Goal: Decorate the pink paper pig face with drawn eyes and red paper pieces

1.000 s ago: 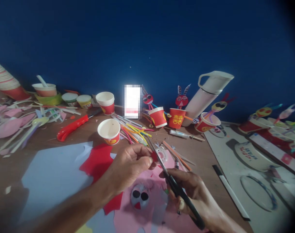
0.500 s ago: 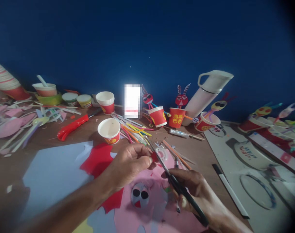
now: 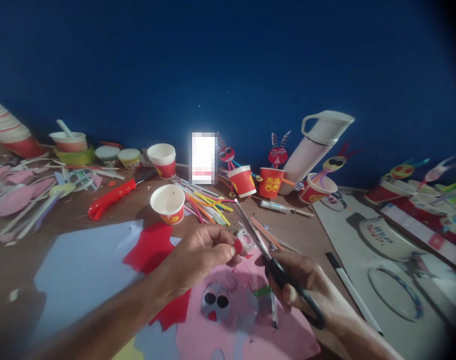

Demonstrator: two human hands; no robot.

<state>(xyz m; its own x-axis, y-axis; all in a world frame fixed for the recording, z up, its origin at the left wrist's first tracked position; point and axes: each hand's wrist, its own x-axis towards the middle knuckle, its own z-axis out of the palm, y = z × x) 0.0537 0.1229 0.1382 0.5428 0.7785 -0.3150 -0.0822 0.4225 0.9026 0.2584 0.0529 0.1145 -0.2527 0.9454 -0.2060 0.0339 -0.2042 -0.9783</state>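
Observation:
My left hand [image 3: 207, 250] pinches a small piece of red paper [image 3: 238, 245] between thumb and fingertips. Just to its right, my right hand [image 3: 301, 280] grips black-handled scissors [image 3: 263, 240], blades pointing up and away, apart from the red piece. Below the hands lies pink paper [image 3: 243, 340] with a round paper face [image 3: 216, 301] on it, showing two black eyes and a red triangle. A larger sheet of red paper [image 3: 148, 247] lies partly under my left forearm, over light blue paper [image 3: 85, 265].
Behind the hands are a paper cup [image 3: 167, 202], colourful sticks [image 3: 212, 205] and a roll of tape [image 3: 246, 239]. A red-handled knife [image 3: 113, 197] lies left. Red cups with paper figures [image 3: 272, 181] and a leaning thermos [image 3: 310, 150] stand near the blue wall.
The scissors have moved right, away from the red paper piece, and their blades have swung more upright. The left hand has stayed nearly in place with the piece.

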